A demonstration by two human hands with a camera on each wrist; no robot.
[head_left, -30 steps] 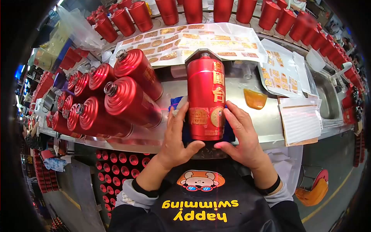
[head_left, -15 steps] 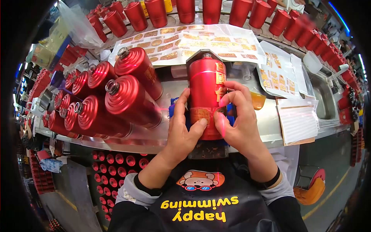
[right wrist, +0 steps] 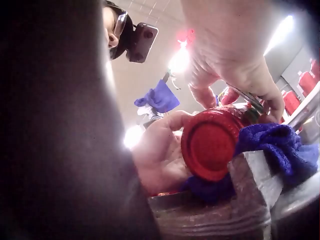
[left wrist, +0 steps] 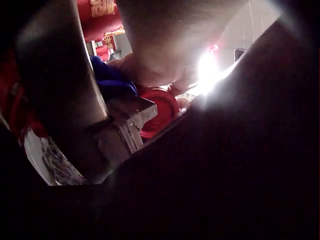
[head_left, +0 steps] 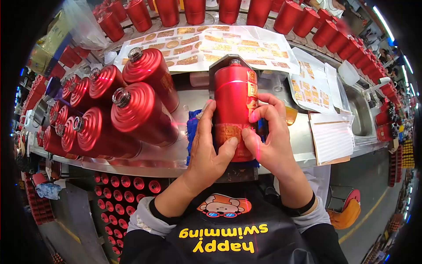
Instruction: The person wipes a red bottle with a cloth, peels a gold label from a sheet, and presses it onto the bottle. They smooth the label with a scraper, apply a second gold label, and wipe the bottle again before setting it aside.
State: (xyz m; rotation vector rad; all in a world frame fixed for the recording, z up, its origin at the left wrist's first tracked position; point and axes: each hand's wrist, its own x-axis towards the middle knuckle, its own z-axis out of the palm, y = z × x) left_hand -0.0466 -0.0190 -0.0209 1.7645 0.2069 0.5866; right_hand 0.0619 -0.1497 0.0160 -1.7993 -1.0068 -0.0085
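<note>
A red bottle [head_left: 233, 97] with a gold character column lies on a cradle, its neck pointing away from me. My left hand [head_left: 209, 145] holds its left side, fingers along the wall and thumb on a gold rectangular decal [head_left: 228, 132] near the base. On the other side, my right hand [head_left: 277, 138] bends its thumb and index finger together at the decal film's right edge. The hand covers that end of the decal. In the right wrist view, the round red base [right wrist: 210, 145] faces the camera beside a metal block [right wrist: 255, 180]. A blue cloth [head_left: 192, 132] lies under the bottle.
Several red bottles [head_left: 140, 108] stand close on the left. Behind the cradle lie decal sheets [head_left: 189, 44] and, at right, another sheet [head_left: 312, 83] and white paper [head_left: 332, 136]. A sink [head_left: 360, 116] is at far right. More red bottles [head_left: 228, 11] line the back.
Both hands were beside the bottle, with the whole decal visible. My left thumb has moved onto the decal, and my right fingers have come over its right end. The last half second shows little hand movement.
</note>
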